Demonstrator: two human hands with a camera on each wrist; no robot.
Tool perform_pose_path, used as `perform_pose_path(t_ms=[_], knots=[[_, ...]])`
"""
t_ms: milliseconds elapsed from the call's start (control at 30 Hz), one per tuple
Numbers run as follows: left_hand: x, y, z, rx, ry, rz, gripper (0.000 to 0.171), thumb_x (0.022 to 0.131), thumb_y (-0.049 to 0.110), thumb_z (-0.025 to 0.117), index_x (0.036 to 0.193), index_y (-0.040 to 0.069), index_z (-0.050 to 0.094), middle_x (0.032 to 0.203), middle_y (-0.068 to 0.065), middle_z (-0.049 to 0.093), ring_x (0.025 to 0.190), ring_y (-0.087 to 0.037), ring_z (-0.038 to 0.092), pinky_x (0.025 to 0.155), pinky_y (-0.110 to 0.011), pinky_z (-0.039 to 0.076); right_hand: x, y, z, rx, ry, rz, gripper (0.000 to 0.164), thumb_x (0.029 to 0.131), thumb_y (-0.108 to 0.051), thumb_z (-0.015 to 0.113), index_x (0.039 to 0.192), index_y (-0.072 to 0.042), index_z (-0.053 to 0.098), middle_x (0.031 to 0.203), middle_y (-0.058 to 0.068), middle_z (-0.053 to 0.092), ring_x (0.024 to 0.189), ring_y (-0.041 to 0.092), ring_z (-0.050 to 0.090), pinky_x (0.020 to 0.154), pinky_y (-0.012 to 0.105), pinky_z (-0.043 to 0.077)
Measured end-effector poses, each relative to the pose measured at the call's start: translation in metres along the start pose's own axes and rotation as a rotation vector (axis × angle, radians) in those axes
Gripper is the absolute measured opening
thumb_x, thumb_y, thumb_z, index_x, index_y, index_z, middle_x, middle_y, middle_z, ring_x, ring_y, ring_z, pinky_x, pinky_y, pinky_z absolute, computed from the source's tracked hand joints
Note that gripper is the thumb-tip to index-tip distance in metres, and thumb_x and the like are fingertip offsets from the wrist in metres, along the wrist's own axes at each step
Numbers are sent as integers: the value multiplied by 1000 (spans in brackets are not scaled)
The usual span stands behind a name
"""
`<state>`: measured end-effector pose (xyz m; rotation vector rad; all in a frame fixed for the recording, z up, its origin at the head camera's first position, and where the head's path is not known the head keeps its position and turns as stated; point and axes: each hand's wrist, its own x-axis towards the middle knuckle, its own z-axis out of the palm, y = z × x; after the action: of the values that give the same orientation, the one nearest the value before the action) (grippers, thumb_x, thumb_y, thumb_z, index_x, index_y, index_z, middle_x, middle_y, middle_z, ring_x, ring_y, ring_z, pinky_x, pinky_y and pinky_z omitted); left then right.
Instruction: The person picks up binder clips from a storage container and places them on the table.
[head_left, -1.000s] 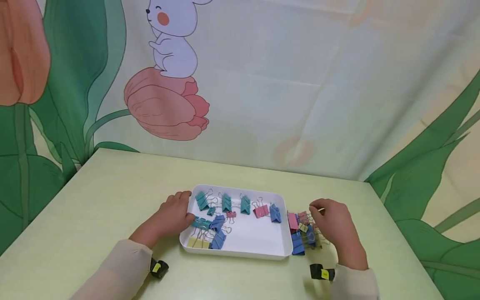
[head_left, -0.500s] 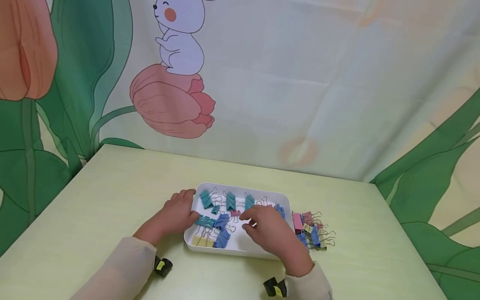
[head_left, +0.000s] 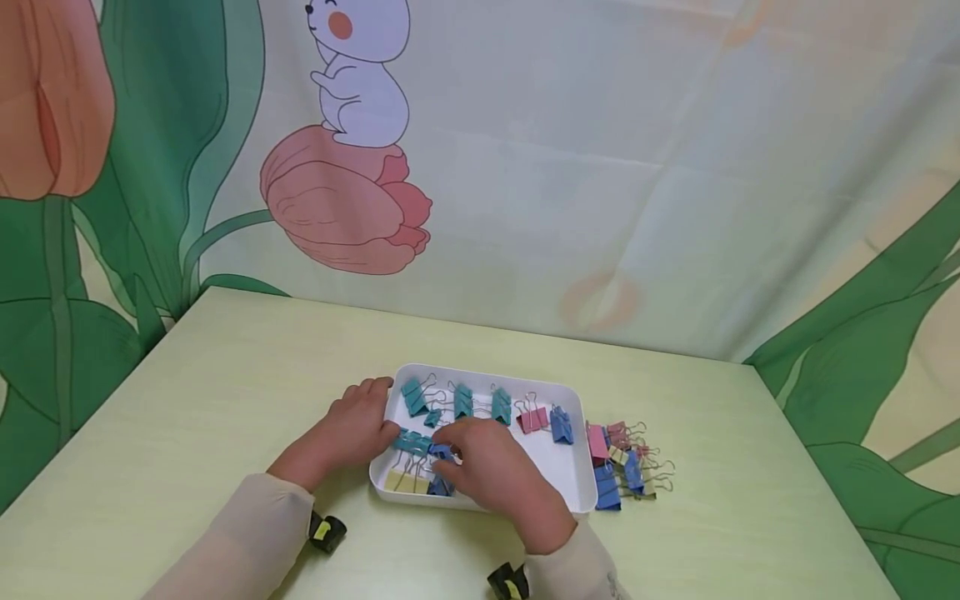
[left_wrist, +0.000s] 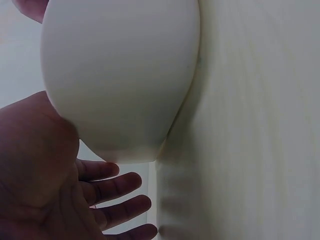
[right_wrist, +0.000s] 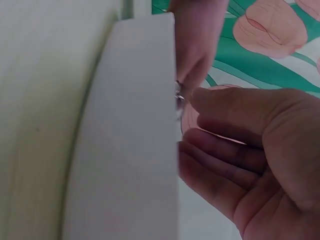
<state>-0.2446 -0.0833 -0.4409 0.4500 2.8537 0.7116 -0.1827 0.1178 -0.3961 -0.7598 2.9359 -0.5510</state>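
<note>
My left hand [head_left: 355, 429] lies at the left end of a white tray [head_left: 517, 504], its thumb over the rim. In the left wrist view its fingers [left_wrist: 122, 207] extend fairly straight past the tray's corner. Low over the tray's left part, my right hand [head_left: 491, 467] has curved fingers and thumb on either side of a blue binder clip [head_left: 442, 452]; whether they pinch it is unclear. Wire handles [right_wrist: 178, 95] show by the right thumb tip. Beside that clip sit a teal binder clip [head_left: 412, 442] and yellow clips [head_left: 406, 482]. A lower blue clip is partly covered.
Teal clips [head_left: 462, 402], a pink clip [head_left: 533, 420] and another blue clip [head_left: 562, 425] line the tray's far side. Against the tray's right outer wall lies a pile of pink, blue and yellow clips [head_left: 633, 472]. A printed curtain [head_left: 510, 217] hangs behind the table.
The right hand has moved left, from the pile outside the tray, across the tray to its left part. It now covers the small pink clip. The left hand stays on the tray.
</note>
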Motion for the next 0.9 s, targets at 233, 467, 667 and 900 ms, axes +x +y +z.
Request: perform_pose_path(t_ms=[233, 467, 667, 900], knots=[[0, -1, 1, -1, 9, 10, 66, 90, 23, 56, 144, -6, 32, 143, -23, 41, 121, -37, 42, 107, -57, 34, 5, -6, 10, -53, 5, -14, 26, 87, -23, 70, 109, -10, 73, 103, -1, 74, 97, 13, 66, 93, 30, 49], [1, -3, 3, 16, 32, 28, 64, 89, 21, 54, 142, -8, 33, 139, -24, 44, 117, -37, 44, 104, -57, 36, 5, -6, 12, -62, 31, -51, 19, 86, -19, 70, 103, -10, 74, 94, -2, 74, 85, 9, 63, 90, 30, 50], [0, -3, 2, 22, 34, 39, 63, 89, 20, 54, 141, -9, 34, 137, -25, 45, 115, -37, 45, 103, -57, 37, 3, -2, 10, -18, 40, -34, 18, 87, -16, 67, 102, -10, 75, 88, -2, 71, 76, 6, 54, 77, 23, 49], [0, -1, 0, 25, 22, 41, 64, 90, 21, 55, 141, -9, 33, 137, -25, 45, 114, -37, 45, 103, -57, 37, -1, 2, 1, 54, 60, 6, 18, 87, -15, 65, 101, -9, 75, 91, -1, 71, 76, 5, 55, 72, 17, 49]])
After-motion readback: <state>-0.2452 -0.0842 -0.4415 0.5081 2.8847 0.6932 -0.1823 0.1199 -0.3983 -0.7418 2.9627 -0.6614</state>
